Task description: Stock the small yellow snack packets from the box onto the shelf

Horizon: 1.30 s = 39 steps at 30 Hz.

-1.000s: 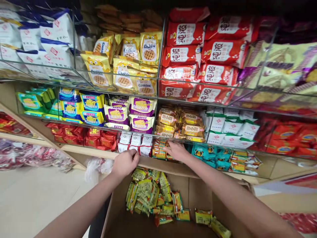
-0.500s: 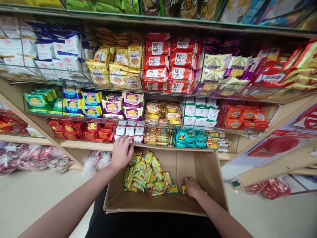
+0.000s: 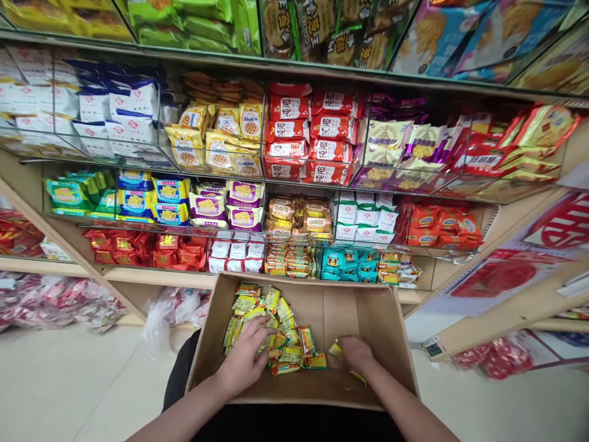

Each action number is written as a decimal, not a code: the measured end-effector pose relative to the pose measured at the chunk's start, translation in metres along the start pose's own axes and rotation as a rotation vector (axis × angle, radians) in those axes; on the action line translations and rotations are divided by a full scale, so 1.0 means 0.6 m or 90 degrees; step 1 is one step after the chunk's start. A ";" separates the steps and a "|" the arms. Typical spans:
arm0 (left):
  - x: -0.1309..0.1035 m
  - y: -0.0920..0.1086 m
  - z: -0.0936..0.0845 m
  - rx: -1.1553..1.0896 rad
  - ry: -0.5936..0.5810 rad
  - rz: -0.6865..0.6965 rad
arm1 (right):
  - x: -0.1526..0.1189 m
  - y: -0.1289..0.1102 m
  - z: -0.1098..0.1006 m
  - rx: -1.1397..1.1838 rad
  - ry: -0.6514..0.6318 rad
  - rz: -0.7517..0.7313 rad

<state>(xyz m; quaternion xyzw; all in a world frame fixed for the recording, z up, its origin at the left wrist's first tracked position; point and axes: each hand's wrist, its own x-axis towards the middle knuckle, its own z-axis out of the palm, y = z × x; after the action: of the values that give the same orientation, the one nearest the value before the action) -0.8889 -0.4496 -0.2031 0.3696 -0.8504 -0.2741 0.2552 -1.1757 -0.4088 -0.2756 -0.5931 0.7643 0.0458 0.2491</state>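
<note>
A cardboard box [image 3: 368,307] with open top rests on my lap, against the shelf front. Small yellow-green snack packets [image 3: 285,355] lie heaped in its left half. Over that heap is my left hand [image 3: 243,362], its fingers stretched out and slightly bent on or just above the packets; I see nothing held in it. Inside the box's right half, my right hand [image 3: 358,354] has its fingers curled around a yellow snack packet [image 3: 335,350], whose end sticks out on the left. Another packet [image 3: 358,376] shows partly beneath this hand.
Shelves ahead carry glass-fronted bins: red packets [image 3: 329,129], yellow cookie packs [image 3: 230,141], teal packets [image 3: 346,265] and white packets [image 3: 237,253]. Clear plastic bags [image 3: 172,310] sit low on the left. A slanted wooden shelf side [image 3: 453,288] stands at right.
My left hand has come down from the shelf edge into the box, over the packets. My right hand stays in the box's right half with the packet. The view has tilted up slightly.
</note>
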 end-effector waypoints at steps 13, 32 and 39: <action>0.108 0.111 0.029 -0.647 -0.045 -0.302 | -0.106 -0.139 -0.110 0.590 0.166 -0.253; 0.121 0.133 0.030 -1.082 0.036 -0.449 | -0.116 -0.158 -0.064 0.475 0.531 -0.293; 0.122 0.122 0.036 -1.037 0.003 -0.436 | -0.105 -0.161 -0.064 0.989 0.228 -0.113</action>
<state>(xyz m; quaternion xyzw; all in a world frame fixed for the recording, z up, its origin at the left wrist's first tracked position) -0.9819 -0.4579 -0.1537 0.3078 -0.2327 -0.8556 0.3451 -1.0876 -0.3954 -0.1931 -0.3070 0.5560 -0.6153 0.4670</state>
